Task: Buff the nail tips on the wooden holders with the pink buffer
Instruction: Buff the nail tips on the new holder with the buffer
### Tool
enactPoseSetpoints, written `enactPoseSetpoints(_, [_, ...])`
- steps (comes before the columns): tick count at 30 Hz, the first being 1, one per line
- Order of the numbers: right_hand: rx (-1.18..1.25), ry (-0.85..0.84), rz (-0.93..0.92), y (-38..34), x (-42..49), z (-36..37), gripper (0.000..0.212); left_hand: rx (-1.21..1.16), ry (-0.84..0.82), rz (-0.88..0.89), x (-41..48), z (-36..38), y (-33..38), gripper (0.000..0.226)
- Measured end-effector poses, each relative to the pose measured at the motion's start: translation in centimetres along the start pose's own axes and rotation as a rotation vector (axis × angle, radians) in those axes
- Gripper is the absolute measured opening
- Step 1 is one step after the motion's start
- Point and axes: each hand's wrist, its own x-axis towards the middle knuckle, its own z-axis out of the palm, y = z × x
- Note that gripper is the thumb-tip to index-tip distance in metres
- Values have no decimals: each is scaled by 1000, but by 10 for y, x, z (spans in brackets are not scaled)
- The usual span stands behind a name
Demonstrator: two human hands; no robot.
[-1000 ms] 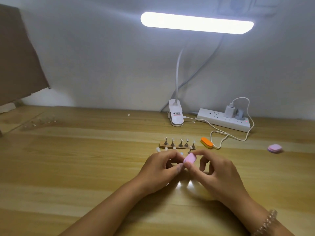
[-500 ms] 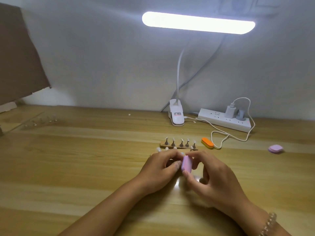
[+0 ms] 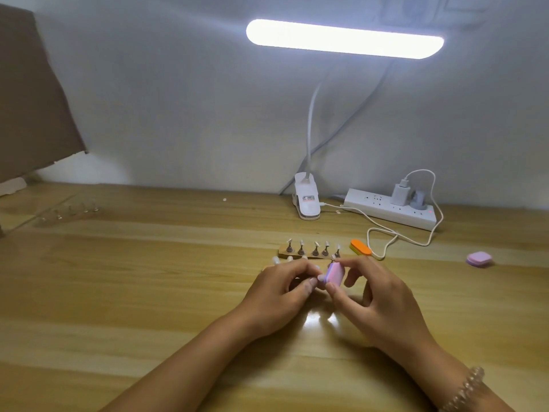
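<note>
**Buffing grip, seen from above.** My right hand (image 3: 377, 298) pinches the pink buffer (image 3: 335, 274) between thumb and forefinger. The buffer is tilted on edge so that one flat face meets the work.

My left hand (image 3: 282, 295) is curled, with thumb and forefinger pressed together against the buffer's left side. I judge that they steady a single nail tip for the stroke (the tip itself is hidden between the fingertips). Both hands meet low over the counter (image 3: 148, 292), presumably for steadiness.

Just beyond the left knuckles a nearer row of pale tips (image 3: 276, 260) shows, largely covered by that hand. Behind it lies the wooden holder (image 3: 309, 254), with five tips upright on pegs. It sits near the hands, so the next piece should be within easy reach.

An orange buffer (image 3: 361, 247) lies just right of the holder, and a second pink block (image 3: 479, 259) sits well apart to the right. At the wall stand the lamp clip (image 3: 307, 202) and the power strip (image 3: 389, 209). The lamp bar (image 3: 344, 38) lights the work from above.
</note>
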Motion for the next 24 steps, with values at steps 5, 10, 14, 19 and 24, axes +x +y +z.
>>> enactPoseSetpoints(5, [1,-69,-68,-7,-5,2,33,-10,-12,-4,0,-1,0,15])
enactPoseSetpoints(10, [-13,5,5,1,-1,1,33,-8,-2,1,1,2,-1,13])
enactPoseSetpoints(14, [-27,-89,-51,-4,-5,4,39,-30,-13,-16,1,2,-1,19])
enactPoseSetpoints(19, [13,4,33,4,1,0,32,-23,3,-12,1,2,-1,11])
enactPoseSetpoints(24, [31,-85,-45,-6,-3,2,34,31,-7,9,0,0,2,17])
